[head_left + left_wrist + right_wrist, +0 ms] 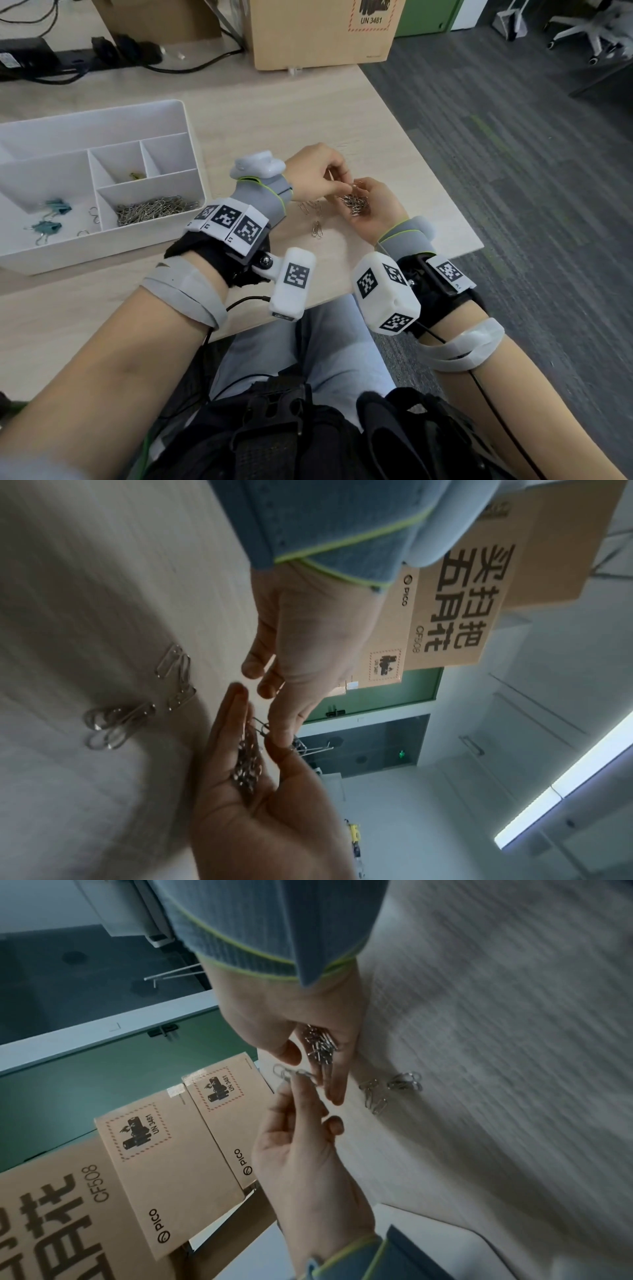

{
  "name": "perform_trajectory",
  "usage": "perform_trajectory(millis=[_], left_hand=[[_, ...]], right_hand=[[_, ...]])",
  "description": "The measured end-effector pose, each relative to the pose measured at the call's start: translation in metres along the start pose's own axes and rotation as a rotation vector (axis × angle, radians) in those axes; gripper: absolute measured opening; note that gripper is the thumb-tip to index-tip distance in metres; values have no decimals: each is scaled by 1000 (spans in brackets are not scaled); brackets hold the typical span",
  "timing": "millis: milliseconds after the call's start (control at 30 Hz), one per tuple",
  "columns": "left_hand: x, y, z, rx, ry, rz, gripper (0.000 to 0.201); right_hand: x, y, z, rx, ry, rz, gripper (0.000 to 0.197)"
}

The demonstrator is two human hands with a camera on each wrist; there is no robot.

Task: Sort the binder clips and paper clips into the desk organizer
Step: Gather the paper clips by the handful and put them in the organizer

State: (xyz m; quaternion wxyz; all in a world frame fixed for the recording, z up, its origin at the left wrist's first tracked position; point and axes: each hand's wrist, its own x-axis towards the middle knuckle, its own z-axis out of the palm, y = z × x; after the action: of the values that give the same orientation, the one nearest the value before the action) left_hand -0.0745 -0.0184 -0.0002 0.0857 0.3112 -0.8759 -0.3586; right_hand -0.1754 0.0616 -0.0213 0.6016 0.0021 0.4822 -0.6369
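Note:
My right hand lies palm up just above the table, fingers nearly straight, carrying a small pile of silver paper clips. My left hand hovers over that palm and pinches a few linked paper clips between thumb and fingertips. More loose paper clips lie on the table under the hands. At the left stands the white desk organizer. Its front right compartment holds a heap of paper clips, and teal binder clips lie in its left compartment.
A cardboard box stands at the far table edge, with a black power strip and cables at the back left. The table's right edge runs close beside my right hand, with carpet beyond. A small green item sits in the organizer's middle compartment.

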Motion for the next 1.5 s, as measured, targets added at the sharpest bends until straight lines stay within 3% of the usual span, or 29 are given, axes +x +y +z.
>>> perform_trajectory(millis=[167, 333, 400, 500, 567, 800, 1033, 1233, 1500], left_hand=[[1, 4, 1, 63, -10, 18, 16], [-13, -14, -9, -37, 239, 14, 16], [-21, -26, -12, 20, 181, -47, 27], [-32, -37, -3, 132, -50, -94, 60], [-34, -38, 6, 195, -83, -80, 69], [-31, -34, 17, 124, 19, -30, 38], [-30, -30, 16, 122, 9, -45, 24], [-28, -25, 16, 150, -51, -89, 25], [-32, -30, 12, 92, 48, -168, 29]], right_hand=[[1, 2, 7, 40, -101, 64, 32], [4, 3, 4, 214, -102, 116, 30], [3, 1, 2, 243, -81, 118, 31], [5, 0, 0, 261, -64, 114, 29], [5, 0, -1, 248, -63, 108, 29], [-2, 2, -3, 236, -65, 97, 30], [-7, 3, -4, 253, -69, 92, 30], [-8, 2, -7, 270, -71, 88, 29], [-8, 1, -7, 271, -77, 94, 29]])
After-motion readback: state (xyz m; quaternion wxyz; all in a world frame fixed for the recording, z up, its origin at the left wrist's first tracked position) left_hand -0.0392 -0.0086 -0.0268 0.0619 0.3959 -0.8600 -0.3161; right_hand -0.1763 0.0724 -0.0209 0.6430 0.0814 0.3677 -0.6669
